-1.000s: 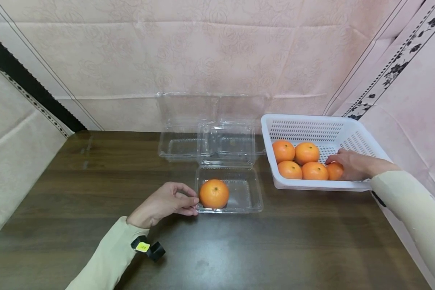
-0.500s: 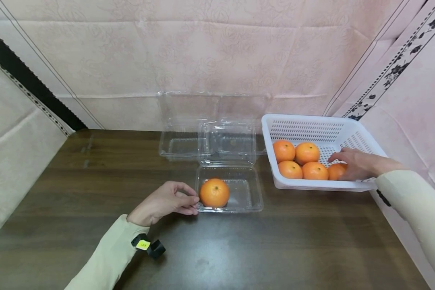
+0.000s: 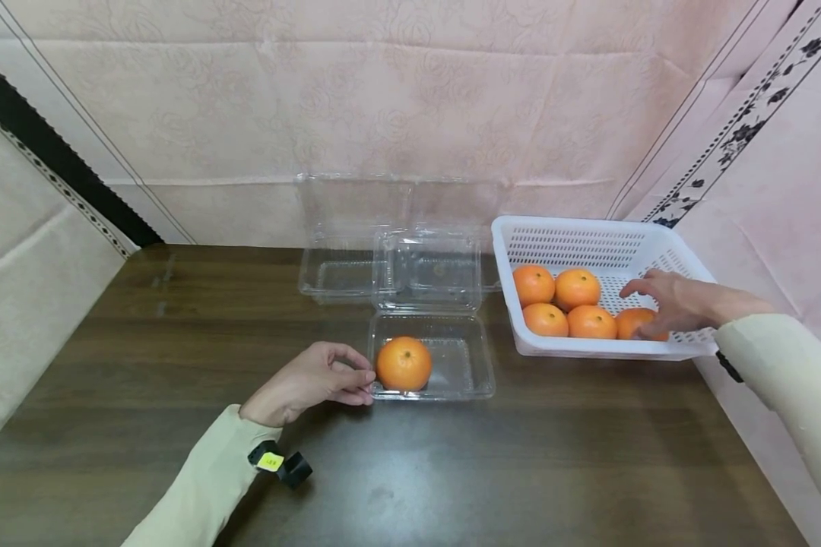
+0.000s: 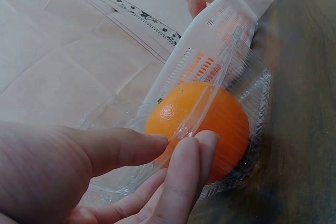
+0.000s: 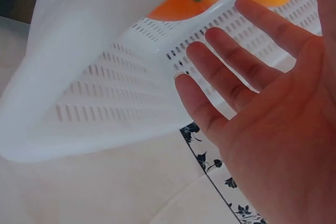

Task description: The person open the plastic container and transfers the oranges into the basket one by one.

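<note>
At the near left corner of an open clear plastic clamshell container (image 3: 461,365), my left hand (image 3: 311,385) pinches the rim between thumb and fingers. One orange (image 3: 404,364) sits in the left part of its base, close to those fingertips. Over the right end of a white slotted basket (image 3: 581,347), my right hand (image 3: 680,302) hovers with fingers spread. Its nearest orange (image 3: 631,322) lies below, partly hidden by the thumb. In the right wrist view, the palm and fingers (image 5: 226,82) hold nothing.
Several more oranges (image 3: 591,322) are grouped in the basket's left half. Behind the container stand other open clear containers (image 3: 342,277), against the pink cloth backdrop (image 3: 397,99). All stand on a dark wooden table (image 3: 492,471).
My right hand has eased off the rightmost orange toward the right, and its fingers have spread, exposing more of the fruit. My left hand stays at the container's corner.
</note>
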`<move>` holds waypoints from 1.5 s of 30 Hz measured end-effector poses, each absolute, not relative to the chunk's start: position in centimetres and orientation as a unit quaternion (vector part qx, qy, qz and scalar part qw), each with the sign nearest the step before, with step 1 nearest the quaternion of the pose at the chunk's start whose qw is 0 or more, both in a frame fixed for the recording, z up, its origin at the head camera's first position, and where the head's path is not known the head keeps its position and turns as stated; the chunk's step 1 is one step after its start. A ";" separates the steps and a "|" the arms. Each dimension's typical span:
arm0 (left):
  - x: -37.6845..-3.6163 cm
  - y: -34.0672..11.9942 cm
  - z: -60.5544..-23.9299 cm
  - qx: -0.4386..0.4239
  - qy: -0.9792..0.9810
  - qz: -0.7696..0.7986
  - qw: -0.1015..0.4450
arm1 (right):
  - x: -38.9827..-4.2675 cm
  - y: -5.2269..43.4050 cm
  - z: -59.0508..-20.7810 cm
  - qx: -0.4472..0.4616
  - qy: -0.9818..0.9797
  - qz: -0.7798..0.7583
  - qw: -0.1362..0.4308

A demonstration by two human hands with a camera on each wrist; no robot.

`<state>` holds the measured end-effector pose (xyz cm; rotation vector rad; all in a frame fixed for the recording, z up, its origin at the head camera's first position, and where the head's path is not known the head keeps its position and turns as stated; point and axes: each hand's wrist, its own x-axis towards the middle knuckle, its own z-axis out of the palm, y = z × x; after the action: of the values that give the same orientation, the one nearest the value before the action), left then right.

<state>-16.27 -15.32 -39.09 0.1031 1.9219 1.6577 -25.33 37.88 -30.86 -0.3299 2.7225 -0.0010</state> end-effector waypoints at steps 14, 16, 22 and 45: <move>-16.2 -15.3 -39.0 0.041 0.725 0.620 0.298 | -24.9 35.5 -29.1 -0.160 0.975 0.012 0.154; -16.2 -15.3 -38.9 0.045 0.725 0.619 0.298 | -24.9 35.1 -28.9 -0.161 0.975 0.019 0.152; -16.2 -15.3 -38.8 0.047 0.730 0.615 0.296 | -24.6 34.1 -28.4 -0.166 0.975 0.030 0.144; -16.1 -15.2 -39.0 0.046 0.732 0.613 0.294 | -23.3 30.2 -27.1 -0.234 0.968 0.043 0.083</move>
<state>-16.14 -15.24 -39.03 0.1232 1.9482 1.6335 -23.29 30.23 -27.09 -0.6996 2.8897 0.1292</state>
